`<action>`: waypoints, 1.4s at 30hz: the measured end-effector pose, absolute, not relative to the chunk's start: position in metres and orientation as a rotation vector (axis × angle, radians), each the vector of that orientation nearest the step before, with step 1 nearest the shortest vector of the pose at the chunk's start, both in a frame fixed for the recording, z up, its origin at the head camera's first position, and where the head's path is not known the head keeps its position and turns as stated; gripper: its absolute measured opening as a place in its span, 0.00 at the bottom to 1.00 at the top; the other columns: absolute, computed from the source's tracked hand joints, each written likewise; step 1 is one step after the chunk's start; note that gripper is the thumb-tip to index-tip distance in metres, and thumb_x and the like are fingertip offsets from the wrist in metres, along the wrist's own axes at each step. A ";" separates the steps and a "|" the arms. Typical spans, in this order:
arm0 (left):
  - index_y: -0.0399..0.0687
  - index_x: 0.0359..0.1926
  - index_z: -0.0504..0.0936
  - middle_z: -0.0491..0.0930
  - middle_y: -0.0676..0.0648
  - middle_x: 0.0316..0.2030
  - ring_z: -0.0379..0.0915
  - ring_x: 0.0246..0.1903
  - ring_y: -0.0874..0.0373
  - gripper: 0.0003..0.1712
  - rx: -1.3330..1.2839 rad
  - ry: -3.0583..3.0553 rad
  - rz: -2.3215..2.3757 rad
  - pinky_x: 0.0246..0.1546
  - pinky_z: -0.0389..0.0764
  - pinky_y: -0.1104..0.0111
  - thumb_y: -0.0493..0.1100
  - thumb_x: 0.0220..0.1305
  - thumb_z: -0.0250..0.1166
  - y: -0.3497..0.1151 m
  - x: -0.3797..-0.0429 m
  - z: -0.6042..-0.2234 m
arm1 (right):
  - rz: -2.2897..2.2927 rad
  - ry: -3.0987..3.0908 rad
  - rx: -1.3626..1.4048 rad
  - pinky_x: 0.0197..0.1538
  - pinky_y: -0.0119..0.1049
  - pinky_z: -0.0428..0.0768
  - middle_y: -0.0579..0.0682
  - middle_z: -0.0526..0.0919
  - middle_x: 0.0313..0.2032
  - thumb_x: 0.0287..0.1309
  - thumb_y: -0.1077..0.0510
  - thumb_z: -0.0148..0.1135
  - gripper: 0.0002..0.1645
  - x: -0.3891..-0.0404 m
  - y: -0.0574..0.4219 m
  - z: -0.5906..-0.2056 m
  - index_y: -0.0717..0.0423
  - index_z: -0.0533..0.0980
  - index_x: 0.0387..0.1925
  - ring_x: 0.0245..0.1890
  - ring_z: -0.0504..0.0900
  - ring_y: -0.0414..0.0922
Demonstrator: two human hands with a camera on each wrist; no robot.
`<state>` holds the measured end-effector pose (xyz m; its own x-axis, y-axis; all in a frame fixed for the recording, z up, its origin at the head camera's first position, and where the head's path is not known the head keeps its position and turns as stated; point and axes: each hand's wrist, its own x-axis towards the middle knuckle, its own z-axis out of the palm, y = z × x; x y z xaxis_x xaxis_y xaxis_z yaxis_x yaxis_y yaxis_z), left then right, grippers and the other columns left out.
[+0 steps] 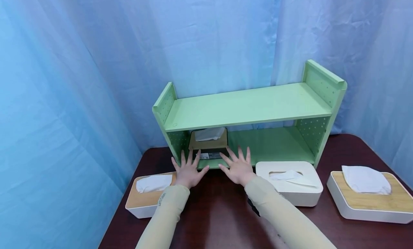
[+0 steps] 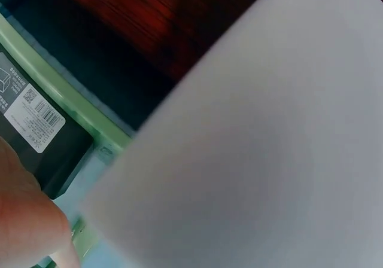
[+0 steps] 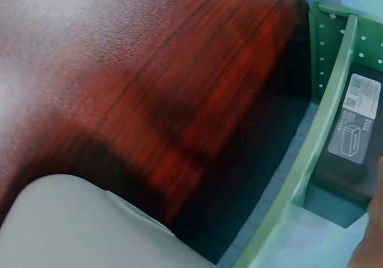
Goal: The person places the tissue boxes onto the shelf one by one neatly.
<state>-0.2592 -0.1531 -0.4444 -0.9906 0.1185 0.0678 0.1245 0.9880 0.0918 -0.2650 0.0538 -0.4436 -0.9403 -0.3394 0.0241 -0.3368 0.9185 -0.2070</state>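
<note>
A dark tissue box (image 1: 209, 145) with a wood-toned top sits at the left end of the green shelf's (image 1: 248, 105) lower level. White tissue shows on its top and a label on its front. My left hand (image 1: 188, 173) is spread in front of the box's left side, palm down, holding nothing. Opposite it, my right hand (image 1: 239, 169) spreads its fingers near the box's right front corner. Whether any fingertip touches the box or shelf edge, I cannot tell. In both wrist views the labelled front of the dark box (image 2: 57, 160) (image 3: 350, 172) appears beside part of a hand.
Left of my left hand stands a white tissue box (image 1: 145, 202) with a wood-toned lid. An all-white tissue box (image 1: 297, 197) is beside my right forearm. Farther right lies another wood-lidded tissue box (image 1: 371, 215). The dark red table (image 1: 213, 213) bears everything; blue curtains (image 1: 209, 37) hang behind.
</note>
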 end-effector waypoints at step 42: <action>0.57 0.74 0.52 0.37 0.37 0.74 0.32 0.72 0.36 0.39 -0.453 -2.850 -0.440 0.63 0.34 0.34 0.65 0.67 0.48 -0.109 -0.193 -0.461 | -0.618 3.321 -0.610 0.62 0.66 0.44 0.60 0.58 0.69 0.65 0.39 0.49 0.31 -0.197 0.119 -0.452 0.43 0.66 0.67 0.66 0.57 0.64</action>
<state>-0.1930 -0.1094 -0.4608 -0.9279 0.2659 0.2613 0.3323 0.9077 0.2563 -0.1973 0.1185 -0.4516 -0.8962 -0.2850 0.3401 -0.3883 0.8746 -0.2904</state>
